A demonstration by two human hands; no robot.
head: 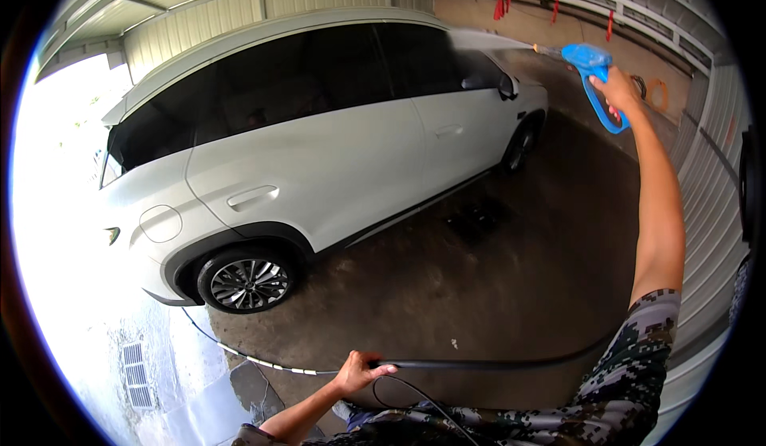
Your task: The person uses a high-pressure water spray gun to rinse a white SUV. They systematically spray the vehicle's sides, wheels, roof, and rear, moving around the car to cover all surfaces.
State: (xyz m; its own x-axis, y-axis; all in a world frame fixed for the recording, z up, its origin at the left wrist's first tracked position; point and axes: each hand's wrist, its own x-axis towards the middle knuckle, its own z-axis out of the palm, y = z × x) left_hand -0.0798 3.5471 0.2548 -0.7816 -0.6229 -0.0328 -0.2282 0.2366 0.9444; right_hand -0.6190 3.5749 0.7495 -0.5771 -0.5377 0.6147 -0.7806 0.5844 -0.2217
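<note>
My right hand (619,92), raised at the upper right, grips a blue pressure-washer spray gun (586,57). From its nozzle a fan of water spray (491,40) reaches the front side window and windscreen pillar of a white car (335,159). Low in the picture, my left hand (359,373) is closed around a black hose (479,364), which runs right and passes behind my right arm. A thinner line with white bands (269,364) stretches from my left hand toward the car's rear wheel (248,284).
Wet dark concrete (419,290) lies between me and the car. A floor drain grate (137,374) is at the lower left. Corrugated metal wall (706,230) stands close on my right. Red cloths (501,3) hang from an overhead rail; a coiled orange hose (657,94) is on the back wall.
</note>
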